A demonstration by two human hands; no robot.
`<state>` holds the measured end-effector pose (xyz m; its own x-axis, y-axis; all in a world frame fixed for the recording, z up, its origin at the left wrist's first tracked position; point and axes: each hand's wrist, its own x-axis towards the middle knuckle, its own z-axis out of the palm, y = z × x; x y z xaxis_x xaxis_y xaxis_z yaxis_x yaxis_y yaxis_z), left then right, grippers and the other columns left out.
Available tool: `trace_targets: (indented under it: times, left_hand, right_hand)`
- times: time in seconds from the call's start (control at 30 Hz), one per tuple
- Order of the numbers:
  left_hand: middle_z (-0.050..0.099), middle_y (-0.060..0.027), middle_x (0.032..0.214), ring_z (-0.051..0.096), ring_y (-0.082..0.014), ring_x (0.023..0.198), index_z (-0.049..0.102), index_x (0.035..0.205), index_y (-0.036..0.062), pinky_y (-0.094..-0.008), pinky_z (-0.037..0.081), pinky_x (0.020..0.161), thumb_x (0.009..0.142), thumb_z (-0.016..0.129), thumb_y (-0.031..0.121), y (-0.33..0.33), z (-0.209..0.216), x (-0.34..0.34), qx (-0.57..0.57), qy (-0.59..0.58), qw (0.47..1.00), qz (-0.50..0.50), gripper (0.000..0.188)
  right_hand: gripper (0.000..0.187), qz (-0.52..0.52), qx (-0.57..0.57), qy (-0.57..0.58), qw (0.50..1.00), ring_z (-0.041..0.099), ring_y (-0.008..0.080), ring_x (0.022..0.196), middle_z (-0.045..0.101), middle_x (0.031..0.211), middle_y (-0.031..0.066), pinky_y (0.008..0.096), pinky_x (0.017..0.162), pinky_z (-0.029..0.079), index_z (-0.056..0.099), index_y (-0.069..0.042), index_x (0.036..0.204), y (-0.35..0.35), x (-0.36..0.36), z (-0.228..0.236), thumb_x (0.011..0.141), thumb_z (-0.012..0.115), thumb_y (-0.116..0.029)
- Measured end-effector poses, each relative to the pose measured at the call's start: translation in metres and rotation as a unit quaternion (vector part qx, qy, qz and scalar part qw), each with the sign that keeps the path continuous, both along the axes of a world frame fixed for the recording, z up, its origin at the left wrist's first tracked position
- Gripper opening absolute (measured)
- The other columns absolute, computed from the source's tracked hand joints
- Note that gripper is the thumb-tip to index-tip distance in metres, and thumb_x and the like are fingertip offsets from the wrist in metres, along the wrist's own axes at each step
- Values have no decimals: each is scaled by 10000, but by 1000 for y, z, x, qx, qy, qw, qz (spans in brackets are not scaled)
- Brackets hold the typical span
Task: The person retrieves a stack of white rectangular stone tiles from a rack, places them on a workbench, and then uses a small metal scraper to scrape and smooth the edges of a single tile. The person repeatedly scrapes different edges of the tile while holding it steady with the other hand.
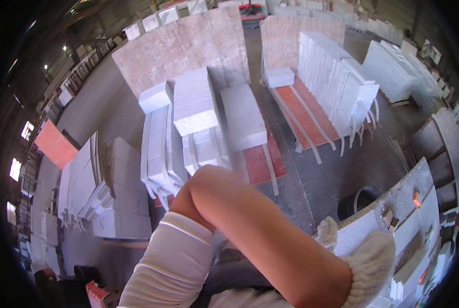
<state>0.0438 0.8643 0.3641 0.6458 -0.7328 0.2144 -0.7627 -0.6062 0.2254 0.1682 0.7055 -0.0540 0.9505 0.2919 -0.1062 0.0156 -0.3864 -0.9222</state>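
Note:
My left arm fills the lower middle, bent at the elbow, with a white sleeve (170,262) pushed up above it. The bare forearm crosses to the lower right. There my left hand (376,267) is in a white knitted glove; its cuff shows, but its fingers are hidden. Beyond the forearm pokes a small piece of white knitted glove (327,232). It may belong to my right hand, but I cannot tell, and no full shape of that hand shows. Nearest the gloves is a speckled, pale stone-like slab (394,213) with small blocks on it.
White wrapped stacks (196,100) with straps stand ahead, before a large mottled brown slab (188,46). A row of upright white slabs (332,82) stands on a red base (304,115) to the right. White panels (121,179) lean at left. Grey floor (98,113) runs between them.

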Motion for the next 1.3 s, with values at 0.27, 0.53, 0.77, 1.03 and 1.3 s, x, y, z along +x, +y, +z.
trace_targets:
  times: [0.27,0.53,0.77,1.03,1.3]
  left_hand:
    - [633,-98,658,648,-264,586,709,767,29,-399,485,493,729,747,273,42,1,82,-43,35,998,-17,250]
    - [629,-107,671,649,-257,598,705,815,4,-381,495,503,761,728,278,135,-22,158,-25,111,993,25,281]
    - [664,-102,939,663,-293,920,653,1006,76,-436,524,823,849,693,396,261,-122,231,2,140,974,178,359]
    - [700,-132,1030,695,-342,968,657,1122,115,-490,548,787,938,575,399,370,-192,238,97,390,832,382,348]
    - [700,-136,975,696,-358,916,637,1034,94,-514,534,754,976,538,341,397,-244,294,37,415,804,425,273]
  right_hand:
    - [439,-62,-44,-30,997,645,180,896,656,1007,86,290,800,551,570,-9,1376,-2,59,-17,1031,574,-280]
    - [466,-50,-158,80,983,666,188,957,677,1134,108,319,884,535,591,-19,1350,44,95,3,1014,593,-341]
    - [428,-15,-160,181,970,690,170,878,707,1123,124,331,803,556,633,-17,1252,78,147,-24,1004,602,-366]
    - [341,265,-465,98,839,697,328,891,708,1006,130,440,763,550,692,-87,1105,84,178,-147,1022,474,-335]
    - [335,231,-390,197,869,651,411,1111,694,1177,228,479,939,520,707,-41,1150,143,269,-162,948,555,-261]
